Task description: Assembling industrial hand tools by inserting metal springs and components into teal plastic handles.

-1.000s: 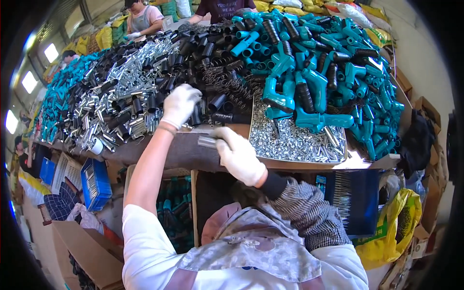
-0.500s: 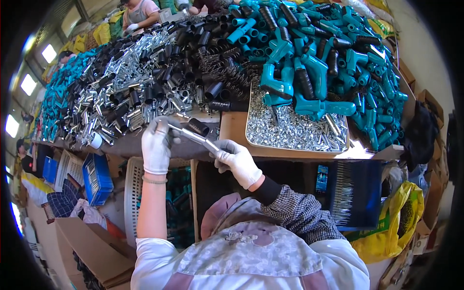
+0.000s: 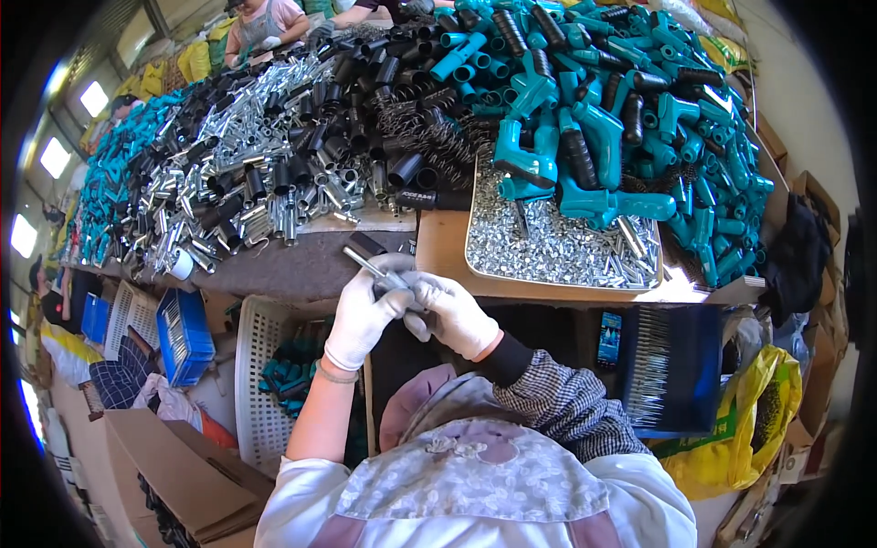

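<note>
In front of my chest, my gloved left hand (image 3: 361,315) closes round a slim silver metal rod (image 3: 363,261), whose far end points up and left toward the table. Against it, my gloved right hand (image 3: 449,312) is closed at the rod's near end, with fingers bent round the metal part. The gloves hide much of that near end. Just beyond the left fingers, a short black tube (image 3: 368,243) lies by the table's front edge. Further off are heaps of loose silver metal parts (image 3: 265,137), black sleeves and dark coil springs (image 3: 429,119).
At the right, a tray (image 3: 559,280) of small shiny metal pieces stands beneath piled teal tool housings (image 3: 594,137). Below the table are a white perforated basket (image 3: 256,393), a blue bin of metal rods (image 3: 681,365) and a cardboard box (image 3: 174,466). Another person (image 3: 265,32) works across the table.
My left hand has come right and nearer, from the rod's far end to beside my right hand. The rod now sticks out past the left fingers. My right hand has shifted slightly.
</note>
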`<state>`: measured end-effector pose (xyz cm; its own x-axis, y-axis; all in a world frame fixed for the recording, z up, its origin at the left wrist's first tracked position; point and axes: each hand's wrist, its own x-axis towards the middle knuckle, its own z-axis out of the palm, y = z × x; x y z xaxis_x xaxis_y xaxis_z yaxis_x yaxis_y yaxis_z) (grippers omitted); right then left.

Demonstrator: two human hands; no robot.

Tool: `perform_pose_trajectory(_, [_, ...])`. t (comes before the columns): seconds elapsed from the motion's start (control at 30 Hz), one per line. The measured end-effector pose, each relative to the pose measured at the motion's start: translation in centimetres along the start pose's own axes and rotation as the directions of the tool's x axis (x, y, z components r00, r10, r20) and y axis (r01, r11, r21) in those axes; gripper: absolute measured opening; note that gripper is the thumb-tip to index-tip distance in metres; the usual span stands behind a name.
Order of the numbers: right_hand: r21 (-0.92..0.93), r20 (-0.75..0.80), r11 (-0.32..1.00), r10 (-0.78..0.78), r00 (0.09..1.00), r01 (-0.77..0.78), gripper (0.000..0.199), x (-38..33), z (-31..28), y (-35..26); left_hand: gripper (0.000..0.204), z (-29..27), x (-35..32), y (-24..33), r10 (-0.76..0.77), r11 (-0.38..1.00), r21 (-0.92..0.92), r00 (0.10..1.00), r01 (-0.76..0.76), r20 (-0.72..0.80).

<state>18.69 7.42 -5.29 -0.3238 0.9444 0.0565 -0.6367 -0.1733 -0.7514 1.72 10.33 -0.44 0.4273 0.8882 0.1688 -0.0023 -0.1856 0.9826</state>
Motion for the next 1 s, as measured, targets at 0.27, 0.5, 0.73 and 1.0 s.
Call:
perform_pose_trajectory(0.27, [-0.079, -0.126, 0.990, 0.102, 0.987, -0.113, 0.042, -1.1, -1.2, -0.3, 0.035, -6.5, 11.7, 3.3, 0.021, 0.976, 0.210, 0.930, 0.061, -0.367])
perform_pose_trajectory(0.5, [-0.121, -0.094, 0.974, 0.180, 0.979, -0.190, 0.038, -2.8, -0.8, 0.0, 0.050, -12.0, 22.6, -0.5, 0.096, 0.383, 0.886, 0.943, 0.262, -0.320])
perform_pose_trajectory(0.73, [-0.097, -0.145, 0.981, 0.155, 0.977, -0.170, 0.035, -5.4, -1.3, -2.0, 0.038, -10.8, 18.9, 1.3, 0.111, 0.745, 0.652, 0.939, 0.139, -0.327])
perform_pose_trajectory(1.0, [-0.047, -0.105, 0.995, 0.085, 0.991, -0.090, 0.048, -6.9, -2.1, -2.1, 0.015, 2.1, 1.2, 3.5, -0.327, 0.903, 0.304, 0.945, 0.304, 0.026])
